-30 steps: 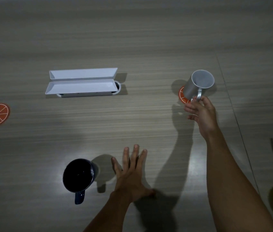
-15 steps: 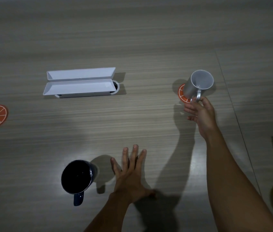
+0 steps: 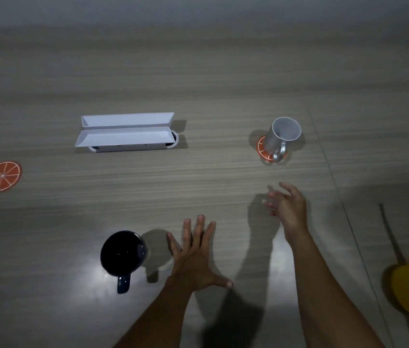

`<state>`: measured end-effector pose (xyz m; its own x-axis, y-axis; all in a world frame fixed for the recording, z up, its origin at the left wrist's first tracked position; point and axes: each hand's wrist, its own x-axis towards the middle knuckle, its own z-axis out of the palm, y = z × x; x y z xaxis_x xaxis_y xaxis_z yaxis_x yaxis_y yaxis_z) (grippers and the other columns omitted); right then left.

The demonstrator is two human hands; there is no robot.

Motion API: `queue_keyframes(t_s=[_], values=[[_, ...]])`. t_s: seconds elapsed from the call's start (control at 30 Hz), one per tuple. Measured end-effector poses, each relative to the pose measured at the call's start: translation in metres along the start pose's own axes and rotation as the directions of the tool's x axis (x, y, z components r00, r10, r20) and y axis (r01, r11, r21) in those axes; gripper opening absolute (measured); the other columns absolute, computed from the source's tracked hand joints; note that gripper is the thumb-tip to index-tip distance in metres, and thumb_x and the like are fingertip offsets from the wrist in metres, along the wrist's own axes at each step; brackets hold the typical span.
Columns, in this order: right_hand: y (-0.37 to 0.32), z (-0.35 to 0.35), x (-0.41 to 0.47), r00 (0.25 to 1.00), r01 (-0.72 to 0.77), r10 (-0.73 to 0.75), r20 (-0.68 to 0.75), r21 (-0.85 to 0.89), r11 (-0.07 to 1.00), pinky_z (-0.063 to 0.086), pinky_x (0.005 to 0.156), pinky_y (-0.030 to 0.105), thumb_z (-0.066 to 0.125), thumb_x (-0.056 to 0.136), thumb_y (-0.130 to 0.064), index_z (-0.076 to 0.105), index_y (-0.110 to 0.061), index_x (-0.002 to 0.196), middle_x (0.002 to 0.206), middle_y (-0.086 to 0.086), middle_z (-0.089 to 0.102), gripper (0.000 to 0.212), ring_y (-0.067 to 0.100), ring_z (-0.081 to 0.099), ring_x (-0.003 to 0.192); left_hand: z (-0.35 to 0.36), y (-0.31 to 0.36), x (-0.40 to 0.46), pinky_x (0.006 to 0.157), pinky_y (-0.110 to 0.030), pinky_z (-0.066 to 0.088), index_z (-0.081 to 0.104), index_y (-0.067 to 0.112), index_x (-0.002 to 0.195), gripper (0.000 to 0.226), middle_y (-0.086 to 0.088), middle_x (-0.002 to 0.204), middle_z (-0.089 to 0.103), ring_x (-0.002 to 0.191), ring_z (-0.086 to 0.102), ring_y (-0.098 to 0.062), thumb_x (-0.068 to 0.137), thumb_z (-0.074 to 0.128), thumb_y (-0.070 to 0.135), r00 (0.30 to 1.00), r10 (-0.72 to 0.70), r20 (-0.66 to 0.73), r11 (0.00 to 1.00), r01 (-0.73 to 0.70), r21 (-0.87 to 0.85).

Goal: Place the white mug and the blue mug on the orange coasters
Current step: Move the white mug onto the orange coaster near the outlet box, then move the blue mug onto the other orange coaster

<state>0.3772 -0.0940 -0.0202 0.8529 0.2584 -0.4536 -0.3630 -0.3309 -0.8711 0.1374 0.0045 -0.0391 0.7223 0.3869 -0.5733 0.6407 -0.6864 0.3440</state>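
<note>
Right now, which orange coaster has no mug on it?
The orange coaster at the far left is bare. The right coaster already carries the white mug.

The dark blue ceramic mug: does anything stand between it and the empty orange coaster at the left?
Nothing visible: only bare wooden tabletop lies between the dark blue ceramic mug and the orange-slice coaster.
</note>
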Motion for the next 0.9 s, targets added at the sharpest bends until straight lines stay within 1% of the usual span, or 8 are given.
queue_keyframes(t_s=[0.07, 0.2, 0.33, 0.4, 0.5, 0.63, 0.73, 0.9], values=[[0.022, 0.002, -0.030, 0.999, 0.041, -0.038, 0.025, -0.175, 0.984, 0.054, 0.078, 0.039, 0.068, 0.087, -0.018, 0.069, -0.036, 0.105, 0.103, 0.009, 0.077, 0.026, 0.034, 0.074, 0.095, -0.001, -0.003, -0.002, 0.106, -0.074, -0.024, -0.030, 0.038, 0.148, 0.147, 0.004, 0.154, -0.047, 0.139, -0.046, -0.033, 0.048, 0.064, 0.090, 1.000, 0.025, -0.004, 1.000, -0.025, 0.016], [0.049, 0.017, -0.103, 0.975, 0.217, -0.164, 0.152, -0.462, 0.860, 0.041, 0.101, 0.026, 0.062, 0.093, -0.003, 0.068, -0.009, 0.125, 0.129, 0.012, 0.068, 0.033, 0.026, 0.062, 0.120, -0.002, -0.018, -0.019, 0.115, -0.066, -0.016, -0.015, 0.035, 0.154, 0.128, 0.005, 0.162, -0.032, 0.147, -0.033, -0.027, 0.064, 0.061, 0.083, 0.991, 0.118, -0.061, 0.991, -0.114, 0.071], [0.084, 0.032, -0.156, 0.926, 0.371, -0.225, 0.304, -0.613, 0.697, 0.031, 0.120, 0.037, 0.060, 0.094, -0.008, 0.060, -0.007, 0.134, 0.151, 0.013, 0.050, 0.040, 0.030, 0.040, 0.145, 0.006, -0.045, -0.053, 0.123, -0.051, -0.006, -0.005, 0.034, 0.156, 0.105, 0.007, 0.166, -0.019, 0.153, -0.018, -0.020, 0.080, 0.057, 0.070, 0.976, 0.197, -0.094, 0.974, -0.184, 0.131], [0.104, 0.037, -0.173, 0.891, 0.451, -0.248, 0.381, -0.675, 0.584, 0.019, 0.125, 0.045, 0.058, 0.096, -0.017, 0.050, -0.008, 0.144, 0.164, 0.015, 0.031, 0.050, 0.034, 0.023, 0.153, 0.016, -0.056, -0.072, 0.123, -0.048, -0.004, 0.001, 0.031, 0.157, 0.095, 0.006, 0.167, -0.012, 0.154, -0.012, -0.018, 0.086, 0.053, 0.065, 0.964, 0.228, -0.134, 0.971, -0.214, 0.109], [0.127, 0.038, -0.197, 0.861, 0.507, -0.192, 0.471, -0.768, 0.392, -0.002, 0.126, 0.049, 0.043, 0.099, -0.045, 0.012, -0.017, 0.160, 0.169, 0.006, -0.008, 0.074, 0.030, -0.009, 0.157, 0.036, -0.074, -0.096, 0.125, -0.046, -0.001, 0.010, 0.028, 0.157, 0.082, 0.007, 0.168, -0.002, 0.154, -0.008, -0.015, 0.091, 0.049, 0.057, 0.942, 0.274, -0.193, 0.962, -0.271, 0.038], [0.136, 0.033, -0.204, 0.848, 0.530, -0.193, 0.494, -0.789, 0.311, -0.008, 0.126, 0.048, 0.036, 0.099, -0.057, -0.003, -0.022, 0.161, 0.169, 0.008, -0.017, 0.081, 0.026, -0.018, 0.155, 0.048, -0.099, -0.122, 0.124, -0.034, 0.013, 0.034, 0.029, 0.151, 0.066, 0.014, 0.160, 0.027, 0.150, 0.017, -0.007, 0.089, 0.053, 0.044, 0.928, 0.217, -0.303, 0.913, -0.303, -0.273], [0.136, 0.034, -0.204, 0.859, 0.513, -0.182, 0.479, -0.805, 0.298, -0.008, 0.125, 0.048, 0.038, 0.099, -0.056, -0.002, -0.023, 0.161, 0.170, 0.007, -0.016, 0.081, 0.026, -0.018, 0.156, 0.047, -0.109, -0.137, 0.112, -0.028, 0.040, 0.059, 0.033, 0.126, 0.041, 0.008, 0.139, 0.058, 0.133, 0.048, -0.006, 0.090, 0.068, 0.017, 0.921, 0.006, -0.389, 0.756, -0.259, -0.601], [0.136, 0.048, -0.216, 0.887, 0.461, -0.193, 0.419, -0.816, 0.347, -0.005, 0.125, 0.054, 0.041, 0.102, -0.045, 0.003, -0.016, 0.161, 0.170, 0.013, -0.010, 0.076, 0.031, -0.013, 0.156, 0.031, -0.127, -0.148, 0.100, -0.047, 0.051, 0.055, 0.012, 0.108, 0.022, -0.008, 0.106, 0.076, 0.103, 0.072, -0.025, 0.091, 0.069, 0.008, 0.883, -0.374, -0.284, 0.308, -0.171, -0.936]])
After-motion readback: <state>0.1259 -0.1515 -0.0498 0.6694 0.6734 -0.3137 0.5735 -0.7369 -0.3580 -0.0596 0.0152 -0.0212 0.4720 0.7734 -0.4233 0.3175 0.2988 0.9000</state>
